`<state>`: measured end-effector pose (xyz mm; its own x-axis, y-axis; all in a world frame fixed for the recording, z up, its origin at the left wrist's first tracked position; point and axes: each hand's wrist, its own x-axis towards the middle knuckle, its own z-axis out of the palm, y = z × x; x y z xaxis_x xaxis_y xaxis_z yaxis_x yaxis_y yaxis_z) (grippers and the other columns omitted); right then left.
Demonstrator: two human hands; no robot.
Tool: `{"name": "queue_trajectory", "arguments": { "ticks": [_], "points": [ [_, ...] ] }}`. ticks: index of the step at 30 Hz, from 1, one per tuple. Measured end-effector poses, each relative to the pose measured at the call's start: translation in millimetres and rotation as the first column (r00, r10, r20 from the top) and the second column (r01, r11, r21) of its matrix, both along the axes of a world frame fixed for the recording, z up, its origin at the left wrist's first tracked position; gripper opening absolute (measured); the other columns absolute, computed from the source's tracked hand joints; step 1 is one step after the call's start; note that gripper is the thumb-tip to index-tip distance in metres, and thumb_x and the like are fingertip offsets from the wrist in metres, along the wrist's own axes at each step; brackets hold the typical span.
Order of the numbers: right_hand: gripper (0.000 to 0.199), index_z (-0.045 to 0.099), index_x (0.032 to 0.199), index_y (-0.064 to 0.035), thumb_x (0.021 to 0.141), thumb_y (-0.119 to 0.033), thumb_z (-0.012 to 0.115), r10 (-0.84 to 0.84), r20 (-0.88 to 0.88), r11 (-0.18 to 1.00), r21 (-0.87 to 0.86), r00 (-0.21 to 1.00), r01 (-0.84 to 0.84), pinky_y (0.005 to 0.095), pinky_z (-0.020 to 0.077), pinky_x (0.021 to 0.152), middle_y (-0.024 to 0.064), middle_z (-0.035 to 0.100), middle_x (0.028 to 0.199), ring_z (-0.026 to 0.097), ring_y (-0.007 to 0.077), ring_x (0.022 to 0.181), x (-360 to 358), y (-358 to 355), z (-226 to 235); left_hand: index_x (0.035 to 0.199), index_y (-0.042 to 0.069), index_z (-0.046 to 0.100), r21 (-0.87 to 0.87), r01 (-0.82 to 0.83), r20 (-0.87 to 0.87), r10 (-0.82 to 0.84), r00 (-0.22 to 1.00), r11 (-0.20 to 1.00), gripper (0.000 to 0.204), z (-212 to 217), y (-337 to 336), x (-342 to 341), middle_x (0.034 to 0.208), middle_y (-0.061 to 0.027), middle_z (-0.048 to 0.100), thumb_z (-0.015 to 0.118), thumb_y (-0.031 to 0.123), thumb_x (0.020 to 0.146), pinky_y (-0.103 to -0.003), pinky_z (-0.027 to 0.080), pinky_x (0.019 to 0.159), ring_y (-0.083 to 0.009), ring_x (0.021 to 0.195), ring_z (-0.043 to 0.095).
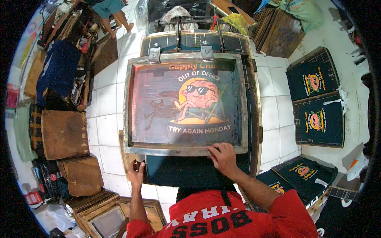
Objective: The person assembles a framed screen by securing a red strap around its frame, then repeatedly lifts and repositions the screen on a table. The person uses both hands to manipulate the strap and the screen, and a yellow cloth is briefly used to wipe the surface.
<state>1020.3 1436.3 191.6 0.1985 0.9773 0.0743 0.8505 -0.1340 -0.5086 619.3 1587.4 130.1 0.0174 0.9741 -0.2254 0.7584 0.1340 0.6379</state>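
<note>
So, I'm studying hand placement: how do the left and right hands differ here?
The right hand touches the near rail of the screen frame; the left hand is apart from it, by the left edge of the dark panel. The right hand's fingers angle leftward, whereas the left hand's point mostly away from the person. Both are bare.

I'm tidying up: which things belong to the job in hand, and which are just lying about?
In hand:
screen-printing frame, touched by the right hand
hinge clamps
dark fabric partly beneath the frame
printed dark fabrics at right

Seemingly lying about:
brown boards at left
navy cloth
yellow plastic bag
</note>
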Motion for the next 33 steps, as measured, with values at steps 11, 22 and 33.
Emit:
{"name": "queue_trajectory", "arguments": {
  "ticks": [11,22,33],
  "points": [
    [0.034,0.067,0.110,-0.0059,0.079,-0.017,0.077,0.119,0.132,0.967,0.211,0.984,-0.145,0.0452,0.0457,0.080,0.0105,0.062,0.092,0.059,0.0306,0.093,14.5,5.1,116.2,0.095,-0.004,0.068,-0.167,0.190,0.216,-0.153,0.964,0.967,0.042,-3.2,1.7,-22.0,0.086,-0.0153,0.072,0.079,0.036,0.085,-0.036,0.052,0.072,-0.0242,0.078,0.068],
    [0.039,0.061,0.123,-0.0098,0.095,-0.036,0.060,-0.060,0.371,0.824,0.542,0.927,-0.164,0.0400,0.0537,0.069,0.0127,0.070,0.089,0.068,0.0256,0.076,133.9,140.1,360.9,0.103,-0.003,0.061,-0.031,0.015,0.091,-0.012,0.996,0.999,0.069,42.4,-16.1,-4.6,0.090,-0.0186,0.071,0.092,0.046,0.065,-0.042,0.053,0.076,-0.0295,0.083,0.068],
    [0.055,0.066,0.112,-0.0023,0.100,-0.053,0.048,-0.053,0.288,0.897,0.434,0.956,-0.081,0.0377,0.0512,0.076,0.0144,0.072,0.096,0.066,0.0224,0.084,165.2,233.6,465.6,0.094,-0.002,0.063,-0.109,0.021,-0.127,-0.034,0.991,0.994,0.068,58.6,-8.5,15.7,0.086,-0.0180,0.071,0.090,0.053,0.063,-0.046,0.053,0.076,-0.0355,0.082,0.069]
  ]
}}
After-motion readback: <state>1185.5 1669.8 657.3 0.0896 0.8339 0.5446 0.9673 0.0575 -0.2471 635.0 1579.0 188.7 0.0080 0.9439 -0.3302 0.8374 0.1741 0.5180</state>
